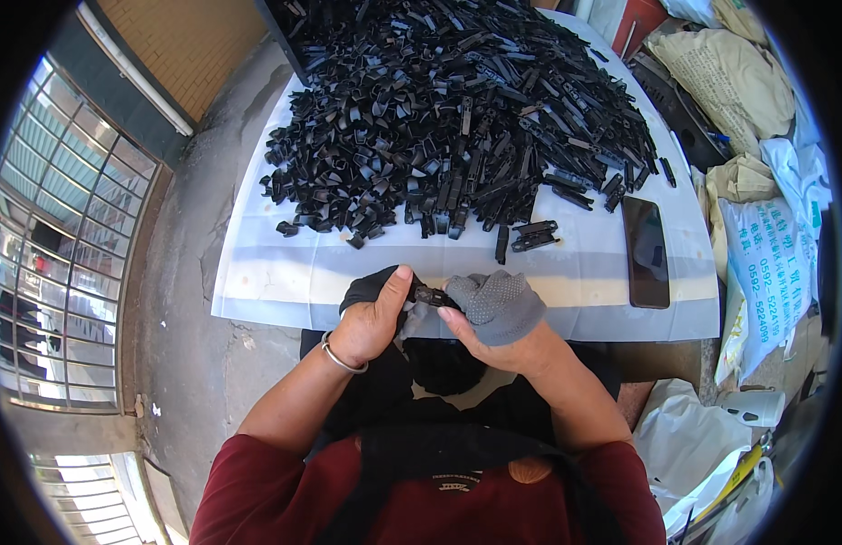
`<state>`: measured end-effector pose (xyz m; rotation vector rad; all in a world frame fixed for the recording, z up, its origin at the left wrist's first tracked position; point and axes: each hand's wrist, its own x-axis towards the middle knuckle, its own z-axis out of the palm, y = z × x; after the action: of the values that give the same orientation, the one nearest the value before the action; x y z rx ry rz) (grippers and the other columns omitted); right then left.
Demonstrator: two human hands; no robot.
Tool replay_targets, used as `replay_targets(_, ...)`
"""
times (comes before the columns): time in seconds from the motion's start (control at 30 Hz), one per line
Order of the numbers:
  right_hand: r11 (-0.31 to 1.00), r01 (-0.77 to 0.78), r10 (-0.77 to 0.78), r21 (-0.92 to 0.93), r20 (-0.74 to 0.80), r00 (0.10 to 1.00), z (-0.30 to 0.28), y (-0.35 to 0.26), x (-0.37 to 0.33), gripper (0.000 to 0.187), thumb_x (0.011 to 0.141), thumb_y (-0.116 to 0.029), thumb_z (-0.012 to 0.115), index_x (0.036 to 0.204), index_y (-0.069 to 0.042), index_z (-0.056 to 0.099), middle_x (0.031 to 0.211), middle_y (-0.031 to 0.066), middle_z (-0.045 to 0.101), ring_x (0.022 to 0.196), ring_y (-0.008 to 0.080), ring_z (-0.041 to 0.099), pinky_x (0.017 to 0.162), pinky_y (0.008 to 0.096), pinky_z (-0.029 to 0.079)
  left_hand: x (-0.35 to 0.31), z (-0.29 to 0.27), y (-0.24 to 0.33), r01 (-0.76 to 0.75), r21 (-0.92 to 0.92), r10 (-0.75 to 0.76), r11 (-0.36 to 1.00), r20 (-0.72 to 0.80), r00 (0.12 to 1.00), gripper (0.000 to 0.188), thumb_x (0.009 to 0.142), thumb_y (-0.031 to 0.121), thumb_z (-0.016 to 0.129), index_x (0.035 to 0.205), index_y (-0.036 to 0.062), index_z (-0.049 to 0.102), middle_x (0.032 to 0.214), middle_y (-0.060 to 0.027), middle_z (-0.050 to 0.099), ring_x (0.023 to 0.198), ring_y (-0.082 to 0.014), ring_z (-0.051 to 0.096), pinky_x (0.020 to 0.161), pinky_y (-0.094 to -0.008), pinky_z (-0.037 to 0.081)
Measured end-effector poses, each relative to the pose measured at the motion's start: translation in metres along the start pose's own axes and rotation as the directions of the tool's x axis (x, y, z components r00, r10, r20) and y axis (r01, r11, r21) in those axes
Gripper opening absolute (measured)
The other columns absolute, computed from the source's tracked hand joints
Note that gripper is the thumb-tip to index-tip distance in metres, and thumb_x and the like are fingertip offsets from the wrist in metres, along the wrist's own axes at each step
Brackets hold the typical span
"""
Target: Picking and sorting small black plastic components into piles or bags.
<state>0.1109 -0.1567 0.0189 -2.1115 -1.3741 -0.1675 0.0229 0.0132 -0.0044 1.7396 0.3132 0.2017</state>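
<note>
Between my two hands, just off the near edge of the table, is a small black plastic part (430, 295). My left hand (377, 304), in a black fingerless covering with the thumb bare, is closed on its left end. From the other side my right hand (493, 309), in a grey dotted glove with a bare thumb, pinches the same part. Its lower side is hidden by my fingers. Beyond my hands lies a wide heap of black plastic parts (457, 118), curved clips at the left and long narrow pieces at the right. A few loose pieces (535, 236) lie at its near edge.
The heap rests on a white-covered table (285, 282). A dark phone (647, 252) lies on its right side. Full sacks (770, 263) and a white plastic bag (689, 445) crowd the right. A barred window (62, 236) stands left, beyond the concrete floor (198, 245).
</note>
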Motion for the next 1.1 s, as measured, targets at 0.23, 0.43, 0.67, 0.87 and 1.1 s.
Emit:
replay_targets(0.23, 0.999, -0.03, 0.029, 0.021, 0.051, 0.998, 0.007, -0.005, -0.002, 0.021, 0.082, -0.027, 0.055, 0.086, -0.006, 0.058, 0.072, 0.0096, 0.059, 0.068, 0.0297, 0.056, 0.061, 0.0394, 0.045, 0.0, 0.003, 0.006, -0.132, 0.243, 0.135, 0.961, 0.005, 0.991, 0.037, 0.096, 0.027, 0.037, 0.08, 0.0, 0.056, 0.068, -0.0128, 0.058, 0.061, -0.0264, 0.054, 0.058, -0.0344, 0.043)
replay_targets(0.43, 0.992, 0.047, -0.029, 0.116, -0.148, 0.989, 0.037, -0.006, -0.007, 0.023, 0.082, -0.028, 0.055, 0.088, -0.006, 0.06, 0.076, 0.0113, 0.06, 0.071, 0.0313, 0.057, 0.063, 0.0403, 0.046, -0.005, 0.008, 0.011, -0.246, 0.364, 0.235, 0.898, 0.075, 0.969, 0.036, 0.096, 0.027, 0.037, 0.08, -0.0001, 0.056, 0.07, -0.0182, 0.057, 0.065, -0.0356, 0.055, 0.059, -0.0383, 0.043)
replay_targets(0.67, 0.99, -0.092, 0.106, -0.105, 0.135, 0.985, -0.001, 0.002, 0.004, 0.033, 0.082, -0.036, 0.056, 0.088, -0.004, 0.061, 0.083, 0.0127, 0.061, 0.075, 0.031, 0.058, 0.066, 0.0394, 0.046, 0.009, -0.042, 0.004, 0.084, 0.859, 0.094, 0.505, -0.152, 0.984, 0.052, 0.087, 0.048, 0.047, 0.104, 0.0007, 0.06, 0.096, -0.018, 0.063, 0.09, -0.0329, 0.06, 0.079, -0.0364, 0.047)
replay_targets(0.87, 0.839, -0.387, 0.387, -0.382, -0.079, 0.918, 0.01, 0.034, 0.015, 0.026, 0.083, -0.032, 0.055, 0.084, -0.007, 0.061, 0.083, 0.0141, 0.059, 0.074, 0.0307, 0.058, 0.064, 0.0415, 0.046, 0.045, -0.046, -0.024, -0.039, 0.928, 0.441, 0.371, -0.14, 0.887, 0.026, 0.083, 0.027, 0.056, 0.097, 0.0056, 0.059, 0.085, -0.0147, 0.061, 0.078, -0.0324, 0.059, 0.071, -0.0389, 0.048)
replay_targets(1.1, 0.921, -0.169, 0.22, -0.351, 0.111, 0.969, 0.008, 0.03, 0.003, 0.021, 0.081, -0.027, 0.059, 0.089, -0.008, 0.062, 0.088, 0.0137, 0.06, 0.081, 0.0301, 0.058, 0.071, 0.0401, 0.047, 0.036, -0.028, -0.025, -0.248, 0.882, 0.487, 0.401, 0.025, 0.873, 0.02, 0.081, 0.013, 0.053, 0.1, 0.008, 0.06, 0.09, -0.0138, 0.062, 0.083, -0.0295, 0.06, 0.074, -0.0361, 0.048)
